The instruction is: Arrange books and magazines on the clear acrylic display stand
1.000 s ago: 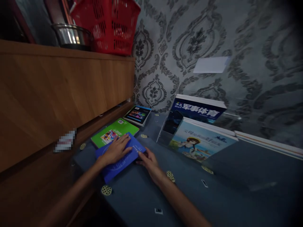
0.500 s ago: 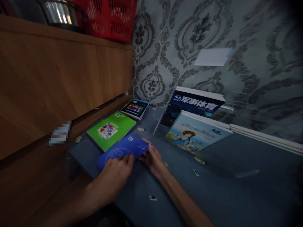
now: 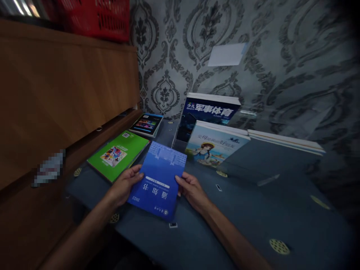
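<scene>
A blue booklet [image 3: 157,180] with white printing, upside down to me, is held between both hands above the table. My left hand [image 3: 126,184] grips its left edge with the thumb on top. On the opposite edge, my right hand [image 3: 192,189] is closed with its thumb on the cover. Just left of the booklet lies a green book [image 3: 118,154], a colourful picture on its cover. Behind that is a dark book [image 3: 147,125]. To the right, a light-blue book [image 3: 218,144] with a drawn girl stands upright, and a navy book [image 3: 208,110] stands behind it.
A dark grey cloth with yellow patterns covers the table [image 3: 242,225]. More upright books [image 3: 287,140] stand in a clear holder at right. A wooden cabinet [image 3: 67,97] borders the left, with a red basket [image 3: 98,20] on top. The patterned wall [image 3: 165,93] rises behind.
The blue booklet has been turned to show another face and orientation. My left hand has shifted from lying over it to gripping its left edge. The view has swung to the right.
</scene>
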A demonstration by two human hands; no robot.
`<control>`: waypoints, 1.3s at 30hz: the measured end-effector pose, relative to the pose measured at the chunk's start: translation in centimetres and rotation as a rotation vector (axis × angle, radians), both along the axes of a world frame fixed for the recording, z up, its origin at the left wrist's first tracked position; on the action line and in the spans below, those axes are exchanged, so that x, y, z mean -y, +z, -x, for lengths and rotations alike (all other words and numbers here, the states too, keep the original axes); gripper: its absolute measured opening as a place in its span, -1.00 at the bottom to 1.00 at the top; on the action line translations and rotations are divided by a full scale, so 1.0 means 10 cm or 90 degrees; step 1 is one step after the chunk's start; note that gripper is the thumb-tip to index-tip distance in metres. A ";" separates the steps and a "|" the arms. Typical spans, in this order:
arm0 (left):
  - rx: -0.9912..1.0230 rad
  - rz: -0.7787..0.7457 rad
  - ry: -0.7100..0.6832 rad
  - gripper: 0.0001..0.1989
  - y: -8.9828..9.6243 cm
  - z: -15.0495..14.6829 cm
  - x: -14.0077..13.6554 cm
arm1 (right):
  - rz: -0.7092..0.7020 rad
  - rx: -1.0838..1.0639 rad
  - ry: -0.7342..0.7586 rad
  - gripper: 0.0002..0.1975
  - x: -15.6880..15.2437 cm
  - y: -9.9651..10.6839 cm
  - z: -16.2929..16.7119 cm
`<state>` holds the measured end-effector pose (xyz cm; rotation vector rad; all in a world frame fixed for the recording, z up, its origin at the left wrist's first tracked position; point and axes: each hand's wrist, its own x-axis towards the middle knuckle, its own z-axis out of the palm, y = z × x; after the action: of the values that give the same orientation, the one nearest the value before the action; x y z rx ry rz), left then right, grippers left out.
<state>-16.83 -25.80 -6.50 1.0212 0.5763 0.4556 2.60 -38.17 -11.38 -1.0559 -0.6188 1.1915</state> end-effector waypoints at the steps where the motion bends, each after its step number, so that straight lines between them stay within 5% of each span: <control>1: -0.007 0.023 -0.011 -0.52 -0.08 -0.03 -0.01 | 0.005 -0.001 -0.029 -0.65 0.05 -0.01 -0.03; 6: -0.065 0.048 -0.086 -0.56 -0.28 -0.10 -0.01 | 0.011 -0.050 -0.202 -0.60 0.23 -0.05 -0.07; 11: 0.022 0.044 0.048 -0.62 -0.30 -0.17 -0.09 | 0.051 -0.079 -0.202 -0.64 0.35 -0.03 -0.06; 14: 0.033 0.005 0.049 -0.65 -0.26 -0.22 -0.23 | 0.053 -0.082 -0.222 -0.66 0.45 0.02 -0.18; 20: -0.077 -0.281 -0.204 -0.74 -0.02 -0.46 -0.51 | 0.107 -0.037 -0.010 -0.45 0.61 0.16 -0.38; 25: -0.031 -0.522 -0.442 -0.81 0.08 -1.03 -0.56 | 0.125 0.093 0.025 -0.58 0.55 0.12 -0.20; 28: -0.039 -0.688 -0.447 -0.80 0.05 -1.28 -0.42 | 0.135 0.131 0.041 -0.63 0.52 0.08 -0.13; 32: -0.095 -0.852 -0.280 -0.62 -0.04 -1.15 0.11 | 0.132 0.123 0.009 -0.66 0.51 0.01 -0.15; 36: -0.009 -0.896 -0.407 -0.33 -0.25 -0.71 0.66 | 0.112 0.153 -0.041 -0.73 0.52 -0.06 -0.17; 39: -0.039 -0.919 -0.481 -0.13 -0.42 -0.55 0.70 | 0.125 0.167 -0.008 -0.74 0.51 -0.07 -0.16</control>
<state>-11.35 -32.78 -10.74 2.4959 -0.2408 0.0899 4.19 -43.30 -12.13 -1.3957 -0.7069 1.1283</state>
